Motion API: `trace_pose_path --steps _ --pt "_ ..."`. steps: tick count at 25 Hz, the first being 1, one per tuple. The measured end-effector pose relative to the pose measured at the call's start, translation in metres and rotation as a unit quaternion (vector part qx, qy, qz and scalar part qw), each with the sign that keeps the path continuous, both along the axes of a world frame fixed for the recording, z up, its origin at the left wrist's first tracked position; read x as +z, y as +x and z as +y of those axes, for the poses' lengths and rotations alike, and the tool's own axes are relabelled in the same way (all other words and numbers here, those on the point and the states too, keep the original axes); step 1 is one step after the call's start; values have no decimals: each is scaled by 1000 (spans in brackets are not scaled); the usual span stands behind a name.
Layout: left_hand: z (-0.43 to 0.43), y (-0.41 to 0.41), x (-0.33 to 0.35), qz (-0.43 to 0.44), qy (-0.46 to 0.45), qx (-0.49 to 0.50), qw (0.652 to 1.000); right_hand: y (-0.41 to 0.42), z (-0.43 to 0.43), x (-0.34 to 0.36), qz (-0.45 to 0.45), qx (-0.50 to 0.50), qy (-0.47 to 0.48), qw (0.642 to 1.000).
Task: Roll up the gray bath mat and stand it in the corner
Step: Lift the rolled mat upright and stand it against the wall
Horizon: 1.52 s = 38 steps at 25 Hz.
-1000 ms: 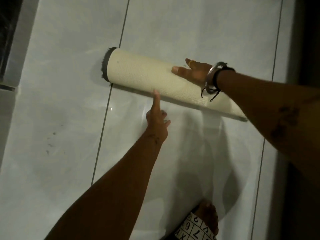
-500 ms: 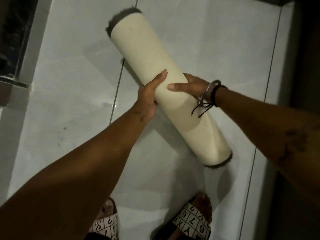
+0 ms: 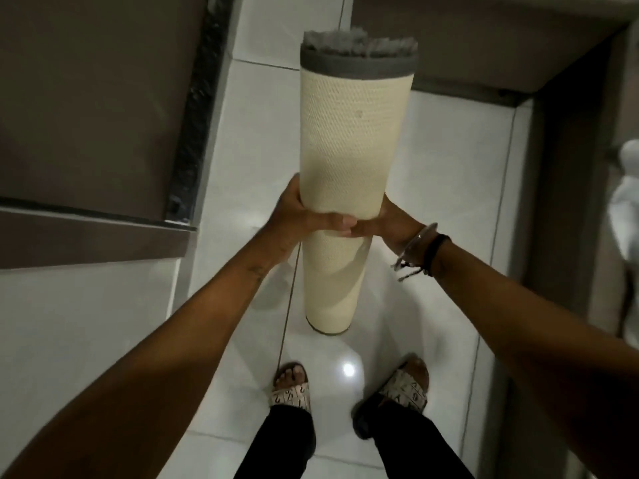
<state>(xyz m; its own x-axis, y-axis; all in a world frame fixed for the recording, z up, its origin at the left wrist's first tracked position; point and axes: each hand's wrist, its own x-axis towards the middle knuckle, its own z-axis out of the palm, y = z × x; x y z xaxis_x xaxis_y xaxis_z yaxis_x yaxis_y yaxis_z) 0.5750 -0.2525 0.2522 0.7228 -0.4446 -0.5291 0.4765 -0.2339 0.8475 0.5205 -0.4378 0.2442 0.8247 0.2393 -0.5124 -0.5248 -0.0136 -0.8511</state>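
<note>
The bath mat point(image 3: 352, 133) is rolled into a tight tube, cream backing outward and gray pile showing at its top end. It is upright in front of me, its lower end close above or on the white floor tiles. My left hand point(image 3: 304, 219) wraps its middle from the left. My right hand point(image 3: 383, 223), with bracelets on the wrist, grips it from the right, fingertips meeting the left hand's.
A dark brown panel with a black speckled edge point(image 3: 193, 108) stands at the left. A dark door frame point(image 3: 553, 202) runs down the right, with something white point(image 3: 626, 202) beyond it. My sandalled feet point(image 3: 294, 388) stand just behind the roll.
The roll lay on the floor a second ago; both hands closed around its middle and lifted it upright. My view has risen and turned.
</note>
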Motion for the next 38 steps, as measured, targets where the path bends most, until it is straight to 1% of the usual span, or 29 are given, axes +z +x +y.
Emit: trace_pose_path --steps 3,5,7,9,10,12,13,14,16,17,19,22,23,24,27,29,30,33,37,38 --pt "17 27 89 -30 -25 -36 999 30 18 85 -31 -22 -45 998" --pt "29 44 130 -37 -6 -44 998 50 27 124 -73 -20 -76 994" --pt "39 59 152 -27 16 -50 998 65 33 140 -86 -28 -86 992" --pt "39 79 163 -36 30 -73 996 82 33 141 -85 -22 -100 991" --pt "33 96 164 -31 42 -78 996 97 27 139 -64 -30 -99 993" --pt "24 124 163 -32 69 -57 996 126 21 129 -44 -38 -81 995" --pt "19 141 159 -51 82 -39 995 144 14 120 -57 -30 -85 994" --pt "9 162 153 -57 87 -40 994 164 4 116 -77 -22 -81 993" --pt "-7 196 140 -37 76 -54 995 199 -14 110 -74 -12 -80 994" --pt "-15 216 135 -45 69 -46 996 222 -24 104 -77 -8 -87 993" --pt "-29 253 126 -27 83 -38 996 263 -45 98 -79 6 -99 992" --pt "-47 316 113 -29 60 -33 997 337 -71 87 -66 25 -127 989" --pt "-49 340 109 -21 73 -28 997 363 -75 83 -60 27 -138 988" --pt "-51 366 104 -16 84 -32 996 389 -79 81 -57 34 -143 987" --pt "-57 455 99 13 74 -55 996 475 -86 69 -30 37 -162 986" --pt "-65 508 92 2 72 -70 995 532 -88 66 -16 49 -164 985" --pt "-68 538 85 -2 67 -58 996 564 -87 63 -17 68 -165 984" --pt "-73 614 64 -28 79 -77 994 651 -83 44 -57 85 -182 978" --pt "-63 681 13 -61 116 -5 991 738 -79 -4 -72 106 -196 972" --pt "-63 697 -4 -70 129 -2 989 757 -78 -14 -81 122 -197 969"
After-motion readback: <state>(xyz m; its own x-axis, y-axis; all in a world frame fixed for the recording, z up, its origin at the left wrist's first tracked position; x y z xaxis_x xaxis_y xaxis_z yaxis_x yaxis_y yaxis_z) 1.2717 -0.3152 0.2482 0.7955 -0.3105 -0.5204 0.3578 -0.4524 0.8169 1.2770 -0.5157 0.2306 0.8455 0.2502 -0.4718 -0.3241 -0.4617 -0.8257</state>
